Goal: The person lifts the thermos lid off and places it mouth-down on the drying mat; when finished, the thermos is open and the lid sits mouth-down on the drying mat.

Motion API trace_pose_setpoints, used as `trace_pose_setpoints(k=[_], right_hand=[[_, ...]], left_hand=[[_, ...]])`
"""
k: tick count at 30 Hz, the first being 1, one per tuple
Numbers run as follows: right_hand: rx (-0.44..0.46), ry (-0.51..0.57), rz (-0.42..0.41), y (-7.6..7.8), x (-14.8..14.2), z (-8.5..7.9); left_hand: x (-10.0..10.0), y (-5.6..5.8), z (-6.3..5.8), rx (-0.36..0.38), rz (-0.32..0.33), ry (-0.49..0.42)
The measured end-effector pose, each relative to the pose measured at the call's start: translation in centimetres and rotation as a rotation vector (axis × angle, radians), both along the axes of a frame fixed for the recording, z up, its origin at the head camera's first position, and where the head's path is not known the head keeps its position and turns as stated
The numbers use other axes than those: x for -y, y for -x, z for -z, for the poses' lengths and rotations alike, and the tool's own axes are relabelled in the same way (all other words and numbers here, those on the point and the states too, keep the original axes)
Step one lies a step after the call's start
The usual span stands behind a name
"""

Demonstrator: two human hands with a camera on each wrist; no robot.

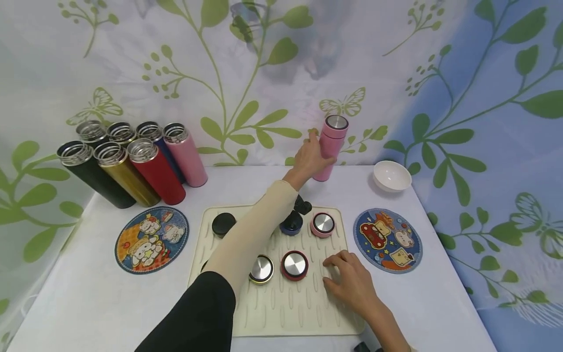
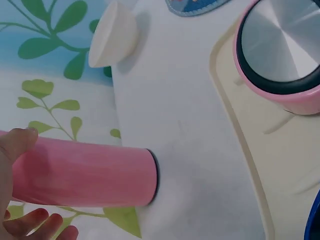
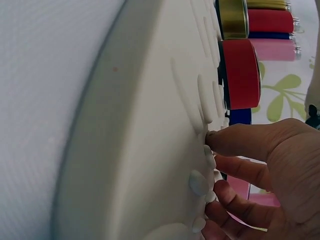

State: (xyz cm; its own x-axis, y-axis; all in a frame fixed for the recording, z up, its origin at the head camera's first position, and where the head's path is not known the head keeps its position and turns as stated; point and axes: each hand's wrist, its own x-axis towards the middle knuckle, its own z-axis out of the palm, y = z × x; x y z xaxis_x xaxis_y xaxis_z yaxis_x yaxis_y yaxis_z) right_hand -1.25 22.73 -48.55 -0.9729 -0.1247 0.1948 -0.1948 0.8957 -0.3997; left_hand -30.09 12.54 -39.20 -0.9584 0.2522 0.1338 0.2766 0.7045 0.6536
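A pink thermos (image 1: 331,146) with its steel-topped lid on stands upright at the back, by the wall cloth. My left hand (image 1: 308,159) is at its left side, thumb against the pink body (image 2: 90,172), the other fingers spread apart below it in the left wrist view. My right hand (image 1: 349,281) hovers low over or rests on the cream mat (image 1: 281,313), loosely bent and empty; contact is hard to tell. On the mat lie a pink lid (image 1: 323,225), a red lid (image 1: 294,265), a gold lid (image 1: 261,269), a blue lid (image 1: 291,225) and a black lid (image 1: 224,225).
Several lidless thermoses (image 1: 162,176) stand grouped at the back left. Round cartoon mats lie left (image 1: 151,239) and right (image 1: 387,239) of the cream mat. A white bowl (image 1: 392,176) sits back right. My left sleeve (image 1: 250,239) crosses the mat, partly covering another lid.
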Motion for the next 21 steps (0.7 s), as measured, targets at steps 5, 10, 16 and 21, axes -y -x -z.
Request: trace_pose_setpoints(k=[5,10,16,21], right_hand=[[0.043,-0.001,0.023,0.0,0.0,-0.1],[0.053,0.001,0.030,0.1,0.2,-0.1],[0.060,-0.009,0.033,0.1,0.3,-0.2],[0.063,-0.007,0.034,0.2,0.2,-0.4]], left_hand=[[-0.6,0.3,0.4,-0.006,-0.030,0.027],[-0.7,0.4,0.5,-0.027,-0.035,-0.013],[-0.7,0.1,0.9,-0.046,-0.029,-0.063],[-0.4,-0.5,1.3,-0.082,0.000,-0.073]])
